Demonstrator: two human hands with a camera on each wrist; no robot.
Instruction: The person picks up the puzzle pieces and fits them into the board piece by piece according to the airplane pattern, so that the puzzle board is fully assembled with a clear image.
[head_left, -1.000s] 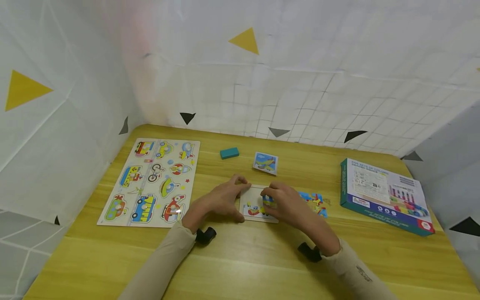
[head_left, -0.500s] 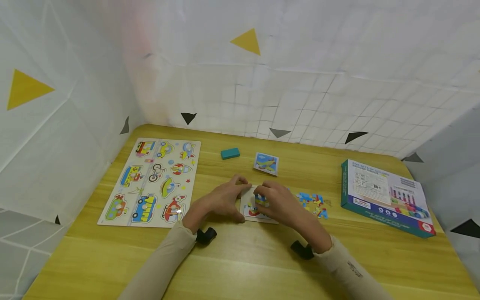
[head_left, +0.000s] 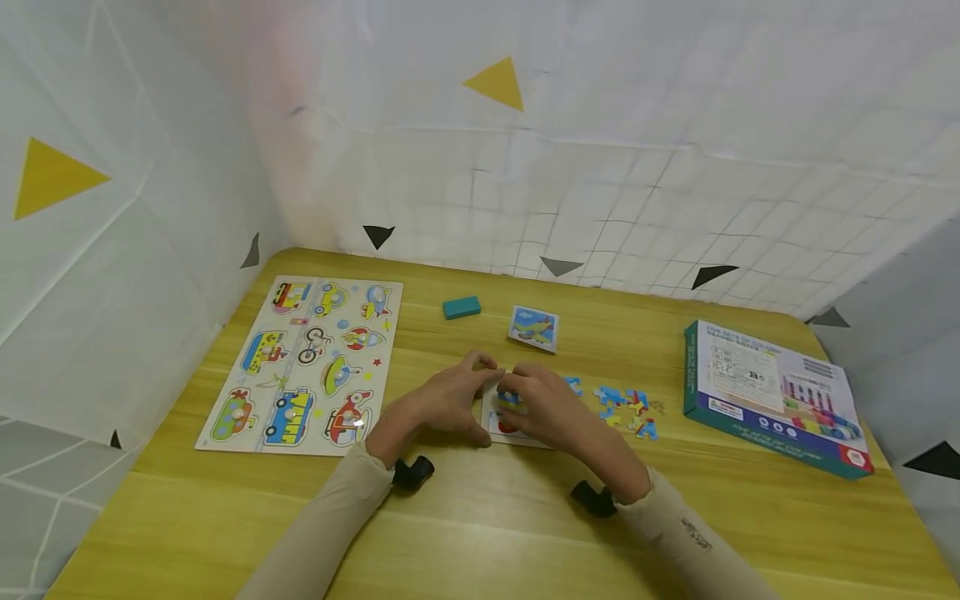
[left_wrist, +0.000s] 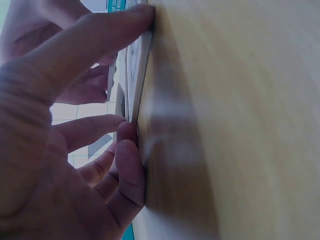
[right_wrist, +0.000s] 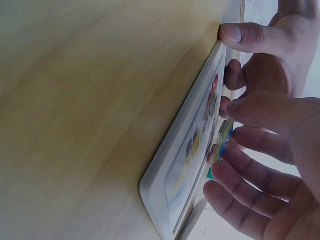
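Note:
My left hand (head_left: 450, 404) grips the left side of a small white jigsaw tray (right_wrist: 172, 127), its thumb at the near corner and its fingers at the far one. The tray lies flat on the table, with a printed vehicle picture inside its rim. My right hand (head_left: 555, 408) pinches a blue and yellow jigsaw piece (right_wrist: 223, 142) between thumb and fingers, close over the tray's left part. In the head view, this hand hides much of the tray. Just to the right lie several loose jigsaw pieces (head_left: 643, 427), blue, yellow and red.
A large peg puzzle board (head_left: 309, 423) with vehicle shapes lies on the left. Behind the hands are a teal block (head_left: 462, 307) and a small airplane picture card (head_left: 534, 328). A teal and white box (head_left: 776, 400) lies at the right. Patterned white sheeting (head_left: 600, 167) closes off the back.
My right hand has moved left across the tray with the jigsaw piece, uncovering more of the loose pieces. My left hand stays at the tray's left side.

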